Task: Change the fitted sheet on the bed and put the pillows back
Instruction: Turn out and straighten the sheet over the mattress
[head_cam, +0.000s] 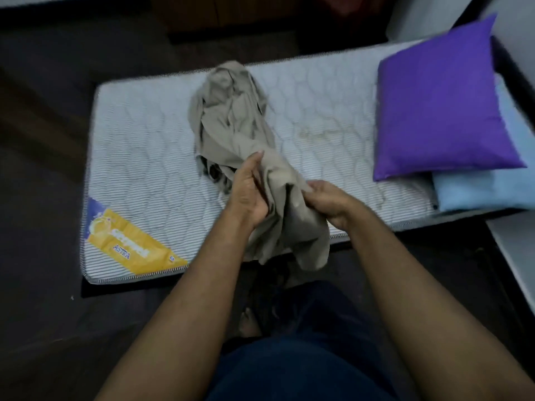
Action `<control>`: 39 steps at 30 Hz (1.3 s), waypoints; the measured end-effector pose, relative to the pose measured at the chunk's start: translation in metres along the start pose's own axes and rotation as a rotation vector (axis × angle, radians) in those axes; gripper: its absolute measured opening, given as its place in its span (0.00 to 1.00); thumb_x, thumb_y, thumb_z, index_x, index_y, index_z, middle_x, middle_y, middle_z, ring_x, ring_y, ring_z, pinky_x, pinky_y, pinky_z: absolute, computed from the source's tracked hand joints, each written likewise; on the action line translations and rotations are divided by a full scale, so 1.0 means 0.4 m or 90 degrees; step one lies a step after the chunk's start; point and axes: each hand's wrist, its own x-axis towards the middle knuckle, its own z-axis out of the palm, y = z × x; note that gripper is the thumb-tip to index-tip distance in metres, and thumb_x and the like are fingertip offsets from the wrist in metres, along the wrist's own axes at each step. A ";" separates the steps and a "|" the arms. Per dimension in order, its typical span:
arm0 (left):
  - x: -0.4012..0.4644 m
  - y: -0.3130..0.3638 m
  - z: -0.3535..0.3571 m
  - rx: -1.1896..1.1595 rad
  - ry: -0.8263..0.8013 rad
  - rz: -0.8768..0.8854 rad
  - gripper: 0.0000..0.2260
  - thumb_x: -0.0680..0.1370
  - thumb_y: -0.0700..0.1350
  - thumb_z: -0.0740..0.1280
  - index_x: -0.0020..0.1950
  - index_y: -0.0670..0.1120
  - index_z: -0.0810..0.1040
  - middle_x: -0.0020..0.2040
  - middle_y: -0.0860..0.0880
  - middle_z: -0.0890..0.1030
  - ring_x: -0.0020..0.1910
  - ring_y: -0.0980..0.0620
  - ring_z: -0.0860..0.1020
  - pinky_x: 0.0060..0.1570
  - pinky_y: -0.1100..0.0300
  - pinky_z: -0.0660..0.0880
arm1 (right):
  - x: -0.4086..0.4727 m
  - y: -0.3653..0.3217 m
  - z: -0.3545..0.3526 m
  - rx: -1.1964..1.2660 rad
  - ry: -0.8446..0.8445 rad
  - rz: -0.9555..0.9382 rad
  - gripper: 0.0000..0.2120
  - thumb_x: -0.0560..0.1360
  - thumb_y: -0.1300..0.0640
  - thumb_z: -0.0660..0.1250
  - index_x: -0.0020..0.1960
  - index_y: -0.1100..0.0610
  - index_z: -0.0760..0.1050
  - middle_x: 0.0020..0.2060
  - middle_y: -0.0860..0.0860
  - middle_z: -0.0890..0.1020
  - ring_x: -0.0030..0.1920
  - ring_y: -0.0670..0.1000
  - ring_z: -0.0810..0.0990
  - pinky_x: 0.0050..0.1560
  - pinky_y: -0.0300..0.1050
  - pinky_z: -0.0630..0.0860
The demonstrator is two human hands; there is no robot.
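The left hand (249, 195) and right hand (327, 201) are both pinching the crumpled beige fitted sheet (234, 117), likely hunting for a corner. It is trailing across the bare white quilted mattress (144, 146), with the purple square pillow (440, 102) and pale blue pillow (486, 189) waiting stacked at one end.

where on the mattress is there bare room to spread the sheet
Bare: between the yellow label and the sheet, and between the sheet and the purple pillow. Crowded: the right end of the mattress, under both pillows.
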 end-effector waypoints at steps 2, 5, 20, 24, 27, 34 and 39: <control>-0.010 0.035 0.043 0.063 -0.042 0.062 0.23 0.84 0.53 0.63 0.70 0.36 0.74 0.65 0.37 0.80 0.66 0.41 0.78 0.69 0.44 0.73 | -0.013 -0.089 -0.001 0.103 0.042 -0.111 0.14 0.81 0.56 0.69 0.60 0.65 0.79 0.52 0.59 0.86 0.52 0.55 0.85 0.55 0.51 0.80; -0.011 0.088 0.099 0.198 -0.110 0.172 0.24 0.84 0.57 0.61 0.71 0.40 0.74 0.65 0.39 0.81 0.66 0.43 0.79 0.68 0.46 0.74 | -0.017 -0.243 -0.024 0.249 0.056 -0.203 0.14 0.81 0.58 0.67 0.65 0.63 0.75 0.58 0.60 0.84 0.59 0.58 0.83 0.61 0.53 0.80; 0.019 0.292 0.442 0.065 -0.109 0.135 0.20 0.80 0.50 0.67 0.68 0.39 0.79 0.59 0.39 0.83 0.59 0.43 0.83 0.59 0.50 0.80 | 0.044 -0.681 -0.235 0.061 -0.122 -0.315 0.24 0.80 0.44 0.67 0.67 0.61 0.73 0.61 0.58 0.82 0.62 0.57 0.82 0.63 0.55 0.78; 0.072 0.362 0.432 0.029 -0.084 0.201 0.22 0.78 0.51 0.69 0.64 0.36 0.79 0.60 0.36 0.81 0.62 0.40 0.81 0.65 0.46 0.77 | 0.066 -0.677 -0.230 -0.062 -0.136 -0.312 0.45 0.69 0.25 0.64 0.78 0.46 0.61 0.75 0.44 0.68 0.70 0.45 0.69 0.70 0.47 0.69; 0.088 0.412 0.424 -0.016 -0.153 0.216 0.28 0.79 0.59 0.66 0.66 0.36 0.78 0.64 0.35 0.80 0.65 0.38 0.78 0.69 0.40 0.72 | 0.072 -0.679 -0.215 -0.049 -0.179 -0.365 0.38 0.74 0.32 0.66 0.79 0.40 0.59 0.75 0.43 0.70 0.72 0.45 0.72 0.69 0.48 0.73; 0.135 0.521 0.357 0.188 -0.163 0.273 0.37 0.76 0.71 0.63 0.69 0.42 0.77 0.63 0.38 0.82 0.63 0.39 0.80 0.66 0.42 0.75 | 0.121 -0.806 -0.086 0.102 0.072 -0.416 0.13 0.79 0.57 0.70 0.63 0.55 0.79 0.53 0.54 0.86 0.56 0.55 0.85 0.60 0.58 0.81; 0.138 0.568 0.290 0.194 -0.272 0.158 0.30 0.77 0.61 0.71 0.71 0.42 0.76 0.66 0.38 0.79 0.65 0.40 0.79 0.66 0.45 0.75 | 0.172 -0.887 0.018 0.214 0.052 -0.304 0.12 0.81 0.62 0.65 0.64 0.60 0.77 0.52 0.59 0.86 0.52 0.57 0.86 0.51 0.51 0.83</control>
